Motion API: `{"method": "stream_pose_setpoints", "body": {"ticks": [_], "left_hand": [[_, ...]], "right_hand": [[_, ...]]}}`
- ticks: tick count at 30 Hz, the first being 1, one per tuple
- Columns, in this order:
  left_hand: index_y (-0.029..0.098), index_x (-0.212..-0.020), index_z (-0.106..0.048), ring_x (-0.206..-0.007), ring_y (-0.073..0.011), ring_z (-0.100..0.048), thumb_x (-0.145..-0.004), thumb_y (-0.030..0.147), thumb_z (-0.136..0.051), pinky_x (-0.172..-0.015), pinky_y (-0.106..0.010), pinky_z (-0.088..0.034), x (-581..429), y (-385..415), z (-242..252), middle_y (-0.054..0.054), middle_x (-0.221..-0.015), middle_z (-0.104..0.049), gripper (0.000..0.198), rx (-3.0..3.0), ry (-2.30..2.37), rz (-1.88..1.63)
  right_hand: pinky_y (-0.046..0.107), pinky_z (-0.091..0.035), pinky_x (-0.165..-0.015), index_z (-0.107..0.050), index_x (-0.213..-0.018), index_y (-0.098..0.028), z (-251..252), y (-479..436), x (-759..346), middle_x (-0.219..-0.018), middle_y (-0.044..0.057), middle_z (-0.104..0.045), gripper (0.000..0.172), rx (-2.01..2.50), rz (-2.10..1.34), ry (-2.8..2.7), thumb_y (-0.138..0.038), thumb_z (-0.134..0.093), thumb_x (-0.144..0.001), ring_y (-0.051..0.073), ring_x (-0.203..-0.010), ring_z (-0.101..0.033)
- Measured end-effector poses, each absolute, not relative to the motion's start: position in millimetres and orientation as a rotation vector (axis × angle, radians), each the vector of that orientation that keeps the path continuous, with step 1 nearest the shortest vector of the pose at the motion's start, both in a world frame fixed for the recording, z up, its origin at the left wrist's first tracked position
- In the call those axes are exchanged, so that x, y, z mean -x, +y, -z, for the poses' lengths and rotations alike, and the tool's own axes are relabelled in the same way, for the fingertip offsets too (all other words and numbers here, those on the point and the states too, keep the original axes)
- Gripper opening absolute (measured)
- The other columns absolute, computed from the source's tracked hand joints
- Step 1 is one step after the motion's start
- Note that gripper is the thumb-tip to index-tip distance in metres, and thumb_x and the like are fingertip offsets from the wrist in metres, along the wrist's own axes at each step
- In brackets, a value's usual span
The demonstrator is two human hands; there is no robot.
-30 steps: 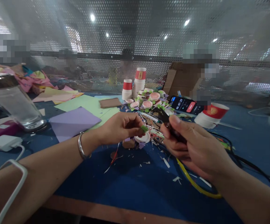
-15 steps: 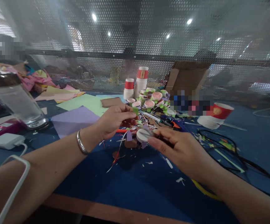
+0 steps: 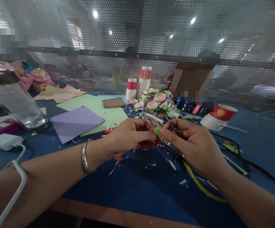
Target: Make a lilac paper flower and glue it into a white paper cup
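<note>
My left hand (image 3: 137, 134), a silver bangle at its wrist, pinches a small piece of green paper (image 3: 157, 132) between thumb and finger. The thumb and forefinger of my right hand (image 3: 187, 136) meet the same piece from the other side. A thin dark metal tool (image 3: 172, 123) also sits in my right hand; its kind is unclear, partly covered by the fingers. Paper scraps and cut strips (image 3: 153, 164) lie on the blue table below. Beyond my hands is a heap of round paper-cup bottoms (image 3: 152, 104) with green and purple tabs.
Purple paper (image 3: 77, 122) and green sheets (image 3: 80, 103) lie left, near a glass of water (image 3: 24, 103) and a white plug (image 3: 5, 142). Stacked paper cups (image 3: 144, 85) stand behind. Rightward are a phone (image 3: 189, 107), more cups (image 3: 219, 117), black cables (image 3: 253, 166) and a yellow strip (image 3: 199, 186).
My left hand has moved right and nearer, bringing the green piece to my right hand, which now grips it too. The white disc with purple tabs is hidden behind my hands.
</note>
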State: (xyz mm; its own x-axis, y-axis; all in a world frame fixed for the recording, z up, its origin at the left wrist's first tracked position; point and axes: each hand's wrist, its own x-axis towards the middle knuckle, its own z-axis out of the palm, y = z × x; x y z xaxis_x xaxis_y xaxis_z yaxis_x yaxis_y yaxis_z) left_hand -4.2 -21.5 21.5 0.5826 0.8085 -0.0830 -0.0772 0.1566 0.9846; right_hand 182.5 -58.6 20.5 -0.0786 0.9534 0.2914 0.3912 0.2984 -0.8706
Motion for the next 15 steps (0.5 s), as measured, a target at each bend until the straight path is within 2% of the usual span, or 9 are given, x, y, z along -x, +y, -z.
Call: {"method": "stream_pose_setpoints", "body": {"ticks": [4, 7, 10, 15], "left_hand": [[0.014, -0.079, -0.063, -0.065, -0.0091, -0.068, -0.078, 0.018, -0.075, -0.061, -0.02, -0.047, 5.7, -20.3, -20.6, -0.003, -0.077, -0.072, 0.013, -1.254, 0.696, -0.715], [0.014, -0.079, -0.063, -0.064, -0.0088, -0.068, -0.077, 0.018, -0.076, -0.062, -0.021, -0.047, 5.9, -20.0, -19.7, -0.002, -0.078, -0.072, 0.014, -1.251, 0.682, -0.706], [0.015, -0.079, -0.062, -0.065, -0.0089, -0.068, -0.078, 0.017, -0.075, -0.063, -0.022, -0.047, 5.4, -20.7, -19.8, -0.001, -0.076, -0.071, 0.013, -1.237, 0.678, -0.706], [0.015, -0.078, -0.061, -0.062, -0.0088, -0.068, -0.076, 0.015, -0.076, -0.063, -0.022, -0.048, 4.6, -21.7, -20.3, 0.0, -0.074, -0.071, 0.015, -1.214, 0.67, -0.723]], "right_hand": [[0.025, -0.02, -0.043, -0.067, -0.087, -0.02, -18.1, -57.2, -183.8, -0.057, -0.006, -0.046, 0.031, 1.205, -0.947, -1.563, -0.047, -0.079, -0.079, 0.009, -0.048, -0.031], [0.026, -0.015, -0.042, -0.068, -0.09, -0.02, -16.8, -56.6, -183.1, -0.058, -0.007, -0.045, 0.029, 1.163, -1.069, -1.505, -0.044, -0.08, -0.079, 0.007, -0.046, -0.024], [0.026, -0.016, -0.041, -0.067, -0.092, -0.021, -17.2, -56.9, -181.8, -0.06, -0.006, -0.05, 0.03, 1.148, -1.138, -1.464, -0.043, -0.081, -0.077, 0.007, -0.045, -0.025], [0.025, -0.023, -0.044, -0.067, -0.088, -0.02, -16.7, -56.3, -182.7, -0.068, -0.003, -0.056, 0.03, 1.126, -1.138, -1.47, -0.043, -0.082, -0.077, 0.008, -0.05, -0.035]]}}
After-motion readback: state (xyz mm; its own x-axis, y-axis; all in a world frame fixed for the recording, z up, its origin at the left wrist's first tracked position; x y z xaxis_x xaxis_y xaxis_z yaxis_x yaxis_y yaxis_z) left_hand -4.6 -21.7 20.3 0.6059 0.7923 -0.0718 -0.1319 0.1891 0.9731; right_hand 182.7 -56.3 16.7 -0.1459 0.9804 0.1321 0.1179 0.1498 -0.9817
